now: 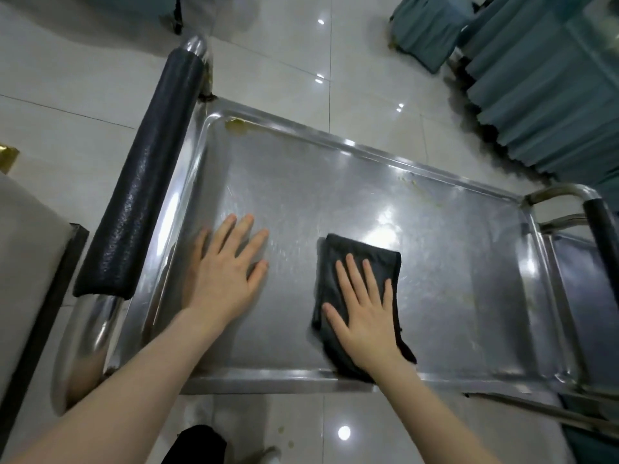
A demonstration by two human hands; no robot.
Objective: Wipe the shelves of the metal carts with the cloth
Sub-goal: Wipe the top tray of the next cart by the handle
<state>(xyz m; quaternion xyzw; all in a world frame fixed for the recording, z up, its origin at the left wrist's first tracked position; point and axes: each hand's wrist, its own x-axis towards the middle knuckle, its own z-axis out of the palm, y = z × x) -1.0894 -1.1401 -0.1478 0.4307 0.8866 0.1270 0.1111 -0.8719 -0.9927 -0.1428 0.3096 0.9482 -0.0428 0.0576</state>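
While our right hand (363, 316) lies spread flat on the cloth (360, 262), our left hand (227, 269) rests spread beside it on the shelf (435, 262); soft, light cloth, likely best pressed flat.

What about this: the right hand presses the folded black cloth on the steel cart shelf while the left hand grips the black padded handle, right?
No: the head view shows the left hand flat on the steel cart shelf, not gripping the black padded handle. The right hand presses the folded black cloth.
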